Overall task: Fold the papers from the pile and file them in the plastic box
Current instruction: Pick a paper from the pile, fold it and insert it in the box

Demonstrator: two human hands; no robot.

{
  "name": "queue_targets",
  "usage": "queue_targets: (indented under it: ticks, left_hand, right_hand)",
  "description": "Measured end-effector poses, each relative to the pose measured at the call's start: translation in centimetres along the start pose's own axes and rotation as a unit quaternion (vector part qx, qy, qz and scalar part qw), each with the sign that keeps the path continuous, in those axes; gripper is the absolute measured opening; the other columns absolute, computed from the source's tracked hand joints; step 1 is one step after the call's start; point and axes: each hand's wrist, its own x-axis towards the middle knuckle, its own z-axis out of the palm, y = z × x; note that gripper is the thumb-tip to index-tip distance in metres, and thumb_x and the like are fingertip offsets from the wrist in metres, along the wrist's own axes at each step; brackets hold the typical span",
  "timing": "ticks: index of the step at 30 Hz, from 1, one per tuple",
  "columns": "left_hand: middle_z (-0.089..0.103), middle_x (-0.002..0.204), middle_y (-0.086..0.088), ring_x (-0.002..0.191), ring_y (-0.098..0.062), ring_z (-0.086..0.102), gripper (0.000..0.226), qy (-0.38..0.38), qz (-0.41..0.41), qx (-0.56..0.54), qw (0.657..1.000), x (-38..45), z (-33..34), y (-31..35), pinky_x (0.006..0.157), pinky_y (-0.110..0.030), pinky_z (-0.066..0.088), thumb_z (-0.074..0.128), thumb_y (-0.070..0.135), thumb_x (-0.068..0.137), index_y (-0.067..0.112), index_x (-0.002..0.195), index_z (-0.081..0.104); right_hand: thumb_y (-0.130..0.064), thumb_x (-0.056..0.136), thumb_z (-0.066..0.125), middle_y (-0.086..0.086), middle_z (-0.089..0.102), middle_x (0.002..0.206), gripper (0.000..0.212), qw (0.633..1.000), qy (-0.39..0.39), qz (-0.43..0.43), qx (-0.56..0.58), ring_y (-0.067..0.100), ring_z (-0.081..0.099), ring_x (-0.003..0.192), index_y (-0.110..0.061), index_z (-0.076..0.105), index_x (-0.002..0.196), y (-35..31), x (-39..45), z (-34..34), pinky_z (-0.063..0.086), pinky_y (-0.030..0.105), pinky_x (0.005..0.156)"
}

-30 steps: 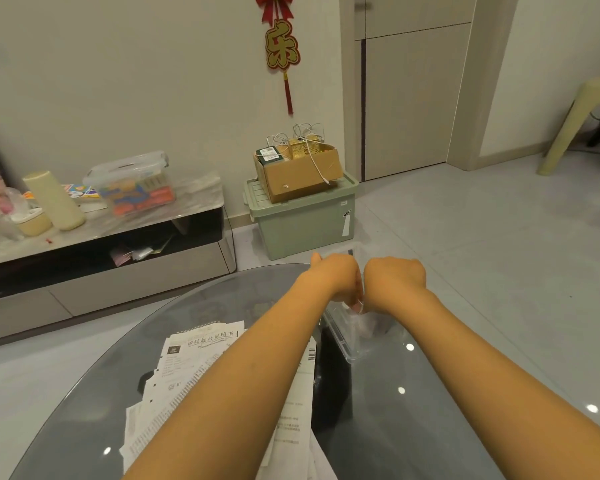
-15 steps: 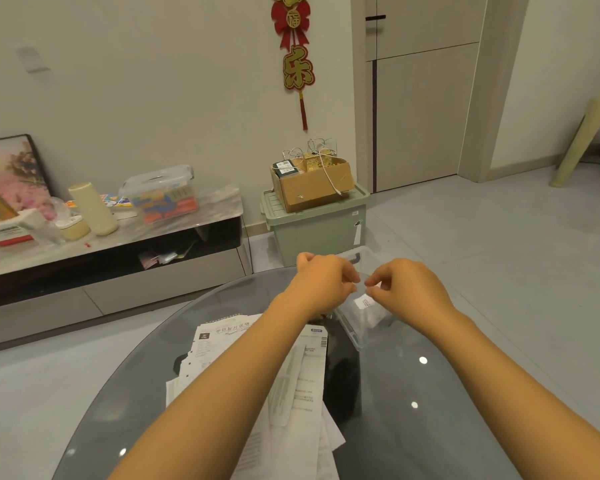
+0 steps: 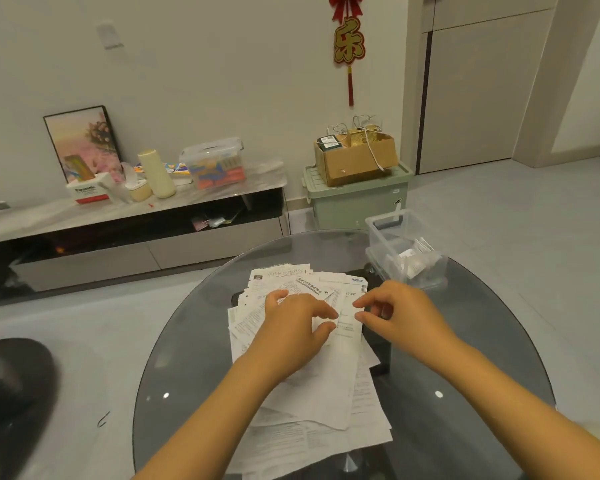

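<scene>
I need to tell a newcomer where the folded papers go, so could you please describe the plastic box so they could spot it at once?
Start at the round glass table in the foreground. At its far right edge, beyond the pile of papers, stands the plastic box. It is small, clear and lidless with a few folded papers inside, unlike the larger green bin on the floor behind it.

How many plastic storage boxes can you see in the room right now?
3. A clear plastic box at the glass table's far right edge; a lidded clear box on the low cabinet; a green bin under the cardboard box.
</scene>
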Motion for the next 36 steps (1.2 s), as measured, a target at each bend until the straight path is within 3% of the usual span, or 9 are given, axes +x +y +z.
queue_targets:
  ticks: [4,7,10,13,16,22,26,31,36]
  left_hand:
    - [0.049,0.130,0.013,0.127,-0.011,0.038,0.034,0.000,-0.026,0.030,0.999,-2.3,1.2,-2.7,0.112,-0.030,0.012,0.051,0.041,0.093,0.034,0.126,0.054]
    - [0.020,0.152,0.001,0.142,-0.021,0.013,0.065,-0.063,-0.082,0.051,0.993,-3.6,1.9,-4.2,0.115,-0.033,0.006,0.051,0.049,0.090,0.029,0.146,0.025]
    - [-0.015,0.158,-0.005,0.145,-0.023,-0.016,0.086,-0.122,-0.105,0.074,0.984,-4.1,2.0,-5.0,0.119,-0.040,-0.003,0.051,0.053,0.089,0.027,0.150,-0.002]
    - [-0.024,0.155,-0.006,0.142,-0.022,-0.025,0.094,-0.132,-0.116,0.070,0.982,-4.0,2.2,-5.9,0.119,-0.039,-0.005,0.051,0.056,0.087,0.026,0.149,-0.013]
    - [-0.018,0.157,-0.006,0.144,-0.022,-0.018,0.094,-0.127,-0.125,0.071,0.981,-3.4,2.1,-6.8,0.118,-0.039,-0.004,0.049,0.059,0.087,0.026,0.149,-0.013]
    - [0.034,0.143,0.007,0.133,-0.016,0.030,0.066,-0.073,-0.068,0.124,0.987,-3.1,2.5,-6.8,0.110,-0.033,0.014,0.046,0.052,0.091,0.028,0.146,0.019]
    - [0.045,0.132,0.010,0.124,-0.012,0.038,0.048,-0.038,-0.033,0.120,0.991,-3.2,2.7,-6.3,0.102,-0.027,0.017,0.047,0.045,0.093,0.031,0.137,0.037]
    - [0.055,0.123,0.008,0.118,-0.016,0.044,0.034,-0.070,-0.036,0.098,0.992,-2.9,2.6,-6.2,0.100,-0.026,0.024,0.054,0.038,0.092,0.023,0.122,0.055]
    - [0.063,0.112,0.004,0.114,-0.020,0.047,0.033,-0.065,-0.055,0.039,0.996,-3.5,2.3,-6.0,0.095,-0.026,0.038,0.060,0.037,0.089,0.026,0.120,0.060]
  right_hand:
    - [-0.032,0.083,0.067,-0.015,0.052,0.075,0.017,0.999,-0.033,-0.003,-0.007,-0.001,0.048,0.072,-0.031,0.068,0.100,0.3,-0.6,2.3,0.041,0.017,0.070]
    - [-0.034,0.084,0.066,-0.017,0.051,0.080,0.020,0.998,-0.056,-0.006,-0.012,-0.001,0.047,0.074,-0.032,0.066,0.104,0.4,-0.7,3.5,0.044,0.020,0.073]
    - [-0.035,0.084,0.065,-0.019,0.050,0.083,0.023,0.997,-0.070,-0.012,-0.019,-0.002,0.045,0.075,-0.031,0.065,0.107,0.3,-0.6,4.0,0.043,0.020,0.074]
    - [-0.037,0.085,0.064,-0.017,0.053,0.093,0.028,0.995,-0.093,-0.016,-0.030,0.001,0.047,0.082,-0.031,0.063,0.112,0.4,-0.7,4.4,0.044,0.020,0.079]
    - [-0.039,0.085,0.062,-0.015,0.055,0.103,0.031,0.994,-0.101,-0.015,-0.038,0.002,0.048,0.092,-0.033,0.061,0.116,0.6,-0.6,4.8,0.046,0.021,0.084]
    - [-0.042,0.083,0.064,-0.020,0.051,0.106,0.035,0.994,-0.095,-0.038,-0.024,-0.001,0.045,0.098,-0.039,0.059,0.118,0.8,-0.2,5.2,0.042,0.019,0.087]
    - [-0.044,0.081,0.065,-0.025,0.047,0.103,0.034,0.993,-0.100,-0.053,-0.011,-0.003,0.043,0.096,-0.043,0.060,0.114,0.8,-0.3,5.5,0.040,0.016,0.084]
    - [-0.044,0.081,0.065,-0.021,0.050,0.106,0.032,0.992,-0.108,-0.063,-0.007,-0.001,0.045,0.100,-0.042,0.062,0.113,1.0,-0.5,5.8,0.042,0.021,0.087]
    - [-0.045,0.080,0.066,-0.023,0.050,0.106,0.029,0.991,-0.107,-0.085,-0.004,-0.002,0.045,0.103,-0.043,0.064,0.109,0.9,-0.7,6.0,0.042,0.021,0.089]
